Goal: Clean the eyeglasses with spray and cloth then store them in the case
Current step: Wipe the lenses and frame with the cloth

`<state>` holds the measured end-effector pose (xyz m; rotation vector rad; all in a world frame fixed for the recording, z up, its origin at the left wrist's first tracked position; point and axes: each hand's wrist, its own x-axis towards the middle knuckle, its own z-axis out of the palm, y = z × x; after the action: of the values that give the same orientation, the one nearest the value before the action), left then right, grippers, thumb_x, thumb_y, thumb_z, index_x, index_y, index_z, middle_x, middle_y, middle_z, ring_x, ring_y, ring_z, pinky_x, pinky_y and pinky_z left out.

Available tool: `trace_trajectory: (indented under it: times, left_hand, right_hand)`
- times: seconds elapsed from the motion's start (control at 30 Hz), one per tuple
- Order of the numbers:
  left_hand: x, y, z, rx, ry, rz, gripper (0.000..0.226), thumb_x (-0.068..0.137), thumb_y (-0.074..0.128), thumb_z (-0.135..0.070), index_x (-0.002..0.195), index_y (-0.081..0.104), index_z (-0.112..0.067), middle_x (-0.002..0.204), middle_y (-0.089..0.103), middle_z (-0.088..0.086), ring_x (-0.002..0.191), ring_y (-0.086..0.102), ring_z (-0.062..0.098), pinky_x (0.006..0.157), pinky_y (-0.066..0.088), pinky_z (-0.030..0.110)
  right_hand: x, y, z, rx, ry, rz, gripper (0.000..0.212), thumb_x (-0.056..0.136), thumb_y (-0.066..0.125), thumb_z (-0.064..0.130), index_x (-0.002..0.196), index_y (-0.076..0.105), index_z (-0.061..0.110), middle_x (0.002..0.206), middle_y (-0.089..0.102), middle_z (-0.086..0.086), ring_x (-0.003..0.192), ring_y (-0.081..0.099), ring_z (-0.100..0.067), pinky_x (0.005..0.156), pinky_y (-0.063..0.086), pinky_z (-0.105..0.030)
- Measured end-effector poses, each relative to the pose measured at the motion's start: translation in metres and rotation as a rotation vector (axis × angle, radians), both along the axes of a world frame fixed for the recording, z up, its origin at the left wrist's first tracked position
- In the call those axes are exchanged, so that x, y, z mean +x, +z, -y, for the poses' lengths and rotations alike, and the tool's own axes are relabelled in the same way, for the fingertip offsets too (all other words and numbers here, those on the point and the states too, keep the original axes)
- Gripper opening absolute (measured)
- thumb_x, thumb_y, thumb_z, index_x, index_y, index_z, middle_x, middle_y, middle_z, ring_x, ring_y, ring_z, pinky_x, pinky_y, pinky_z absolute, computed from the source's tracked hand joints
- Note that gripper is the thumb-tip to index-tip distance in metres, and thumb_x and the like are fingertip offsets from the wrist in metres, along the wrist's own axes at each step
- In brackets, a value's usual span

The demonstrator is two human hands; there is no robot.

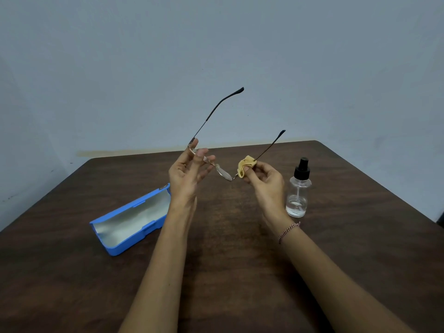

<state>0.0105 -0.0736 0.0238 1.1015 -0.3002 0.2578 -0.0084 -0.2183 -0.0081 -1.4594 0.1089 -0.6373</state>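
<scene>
Thin metal-framed eyeglasses [222, 173] are held up above the table, both temples unfolded and pointing away from me. My left hand [186, 174] pinches the left end of the frame by the hinge. My right hand [263, 176] presses a small yellow cloth [245, 165] around the right lens, which the cloth hides. An open blue case [131, 218] with a pale lining lies on the table, left of my left forearm. A clear spray bottle [298, 192] with a black pump top stands upright just right of my right hand.
The dark wooden table [228, 236] runs back to a grey-blue wall. Its right edge [384, 188] slants away past the bottle. A thread bracelet [288, 231] is on my right wrist.
</scene>
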Motion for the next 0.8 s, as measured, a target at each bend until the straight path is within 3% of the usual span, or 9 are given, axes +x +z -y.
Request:
trace_trajectory:
  times: [0.2,0.33,0.4,0.57,0.67,0.8]
  left_hand:
    - [0.0,0.003,-0.012,0.016,-0.017,0.037,0.015,0.077,0.062,-0.03,0.081,0.076,-0.03,0.134,0.051,0.021,0.082,0.07,0.016,0.074,0.058,0.029]
    - [-0.002,0.004,-0.016,0.032,-0.038,0.036,0.019,0.082,0.059,-0.027,0.078,0.077,-0.032,0.138,0.047,0.02,0.082,0.07,0.015,0.076,0.058,0.03]
    - [-0.001,0.003,-0.018,0.023,-0.043,0.03,0.016,0.078,0.061,-0.029,0.083,0.076,-0.03,0.134,0.051,0.019,0.084,0.069,0.017,0.075,0.058,0.031]
    - [0.006,-0.003,-0.02,0.077,-0.032,0.004,0.028,0.084,0.061,-0.013,0.112,0.062,-0.016,0.094,0.07,-0.001,0.083,0.07,0.015,0.085,0.056,0.036]
    - [0.007,-0.007,-0.02,0.105,-0.038,0.009,0.029,0.087,0.058,-0.005,0.114,0.061,-0.014,0.092,0.072,-0.005,0.087,0.069,0.016,0.089,0.053,0.039]
    - [0.007,-0.006,-0.02,0.082,-0.024,0.019,0.03,0.086,0.059,-0.005,0.115,0.061,-0.013,0.091,0.072,-0.005,0.09,0.069,0.019,0.089,0.054,0.039]
  right_hand:
    - [-0.001,0.004,0.001,-0.116,-0.079,0.063,0.027,0.083,0.07,0.019,0.108,0.064,0.012,0.095,0.07,-0.002,0.089,0.067,-0.012,0.083,0.057,-0.039]
    - [-0.003,0.008,0.004,-0.05,-0.092,0.094,0.029,0.084,0.069,0.019,0.111,0.063,0.01,0.098,0.07,-0.004,0.09,0.067,-0.013,0.083,0.057,-0.038]
    - [-0.004,0.01,0.006,-0.028,-0.107,0.125,0.029,0.084,0.069,0.016,0.111,0.063,0.007,0.1,0.07,-0.005,0.092,0.067,-0.013,0.083,0.056,-0.034]
    - [-0.009,0.019,0.012,-0.005,-0.165,0.224,0.024,0.084,0.068,0.012,0.108,0.062,0.009,0.106,0.067,-0.009,0.093,0.065,-0.006,0.078,0.052,-0.016]
    - [-0.017,0.027,0.014,-0.055,-0.197,0.311,0.023,0.085,0.065,0.002,0.103,0.06,0.015,0.107,0.063,-0.009,0.088,0.06,0.008,0.074,0.047,-0.007]
    - [-0.024,0.034,0.013,-0.139,-0.261,0.427,0.027,0.082,0.06,-0.009,0.099,0.059,0.012,0.104,0.057,-0.009,0.087,0.059,0.008,0.075,0.049,-0.01]
